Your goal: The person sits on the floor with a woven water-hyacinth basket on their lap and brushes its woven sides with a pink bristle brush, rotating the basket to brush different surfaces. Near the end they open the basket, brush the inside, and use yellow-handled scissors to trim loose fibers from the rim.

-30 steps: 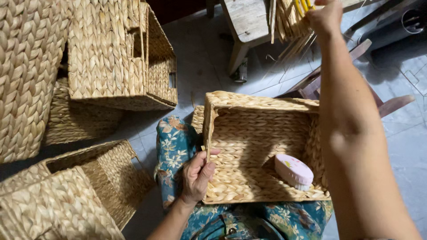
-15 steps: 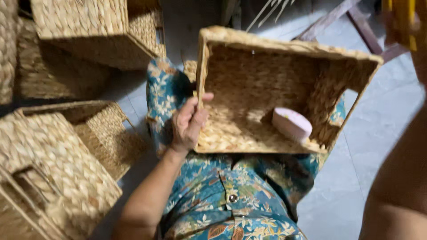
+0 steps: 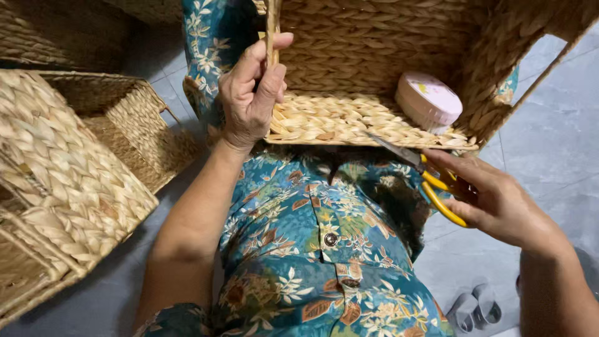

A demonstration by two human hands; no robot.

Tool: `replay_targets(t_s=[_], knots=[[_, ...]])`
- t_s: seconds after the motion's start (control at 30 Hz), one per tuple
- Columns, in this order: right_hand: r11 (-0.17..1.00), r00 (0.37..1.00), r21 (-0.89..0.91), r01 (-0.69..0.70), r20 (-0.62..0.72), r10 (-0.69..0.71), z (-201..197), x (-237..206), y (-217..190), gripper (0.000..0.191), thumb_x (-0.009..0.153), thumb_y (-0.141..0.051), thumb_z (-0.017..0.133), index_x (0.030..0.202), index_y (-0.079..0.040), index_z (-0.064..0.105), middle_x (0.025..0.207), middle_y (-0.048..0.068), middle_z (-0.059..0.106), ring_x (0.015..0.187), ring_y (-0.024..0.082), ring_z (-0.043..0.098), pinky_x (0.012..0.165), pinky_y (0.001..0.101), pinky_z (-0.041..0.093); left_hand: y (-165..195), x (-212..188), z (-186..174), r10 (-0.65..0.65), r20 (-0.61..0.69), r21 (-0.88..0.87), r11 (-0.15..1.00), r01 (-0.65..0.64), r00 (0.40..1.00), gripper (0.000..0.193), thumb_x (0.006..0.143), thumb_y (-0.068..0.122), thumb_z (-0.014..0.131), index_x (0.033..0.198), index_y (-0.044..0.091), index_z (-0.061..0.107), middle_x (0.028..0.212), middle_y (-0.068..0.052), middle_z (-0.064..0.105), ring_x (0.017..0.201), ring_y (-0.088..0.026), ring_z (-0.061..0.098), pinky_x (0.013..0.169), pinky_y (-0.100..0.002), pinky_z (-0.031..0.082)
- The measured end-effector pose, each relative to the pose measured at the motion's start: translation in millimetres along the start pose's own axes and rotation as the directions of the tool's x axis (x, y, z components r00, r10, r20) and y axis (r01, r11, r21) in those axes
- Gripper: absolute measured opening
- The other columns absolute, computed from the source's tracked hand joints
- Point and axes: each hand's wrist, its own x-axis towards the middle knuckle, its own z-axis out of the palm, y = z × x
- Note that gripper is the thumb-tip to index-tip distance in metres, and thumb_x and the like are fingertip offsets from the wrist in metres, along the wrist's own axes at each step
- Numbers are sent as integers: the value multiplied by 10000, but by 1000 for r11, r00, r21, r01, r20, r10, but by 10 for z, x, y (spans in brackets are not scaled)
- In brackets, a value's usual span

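Note:
A rectangular woven straw basket rests on my lap, open side toward me. My left hand grips its left wall at the near corner. My right hand holds yellow-handled scissors, whose blades point at the basket's near rim. A round pink-lidded tin lies inside the basket at the right.
Two more woven baskets stand on the grey tiled floor to my left, with another behind them. Grey sandals lie on the floor at the lower right. My lap is covered by teal floral cloth.
My right arm came down from reaching far ahead and now holds scissors at the basket's rim. The view has tilted down and closer. My left hand stays on the basket's left wall.

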Motion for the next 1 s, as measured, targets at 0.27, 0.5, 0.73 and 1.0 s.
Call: replay_targets(t_s=[0.27, 0.5, 0.73, 1.0], knots=[[958, 990, -252, 140, 3, -144, 74, 162, -360, 859, 677, -370, 842, 1474, -285, 534, 887, 97, 633, 864, 281, 644, 747, 436, 517, 9, -41, -16, 35, -7, 37, 999, -35, 999, 293, 1169, 184, 585, 1434, 64, 621, 792, 22, 607, 678, -38, 591, 656, -193, 510], [933, 976, -314, 178, -67, -209, 158, 261, -453, 718, 720, -386, 852, 1381, -261, 600, 780, 102, 587, 767, 296, 607, 712, 438, 502, 1, -15, -11, 48, -16, 28, 998, -48, 999, 298, 1162, 181, 590, 1431, 58, 616, 787, 23, 607, 672, -37, 593, 645, -192, 512], [920, 929, -247, 304, -135, -344, 312, 337, -428, 658, 771, -314, 782, 1397, -210, 607, 818, 99, 594, 747, 293, 625, 685, 431, 506, -32, -22, -10, 43, -11, 12, 999, -43, 999, 304, 1167, 195, 589, 1434, 54, 614, 797, 18, 615, 673, -43, 590, 642, -196, 512], [890, 933, -365, 274, -123, -338, 353, 360, -574, 695, 757, -401, 766, 1411, -242, 594, 915, 121, 608, 781, 348, 632, 679, 473, 511, -89, -16, -11, 58, -3, 5, 998, -58, 998, 310, 1170, 207, 581, 1446, 69, 604, 823, 10, 644, 677, -41, 610, 643, -198, 534]])
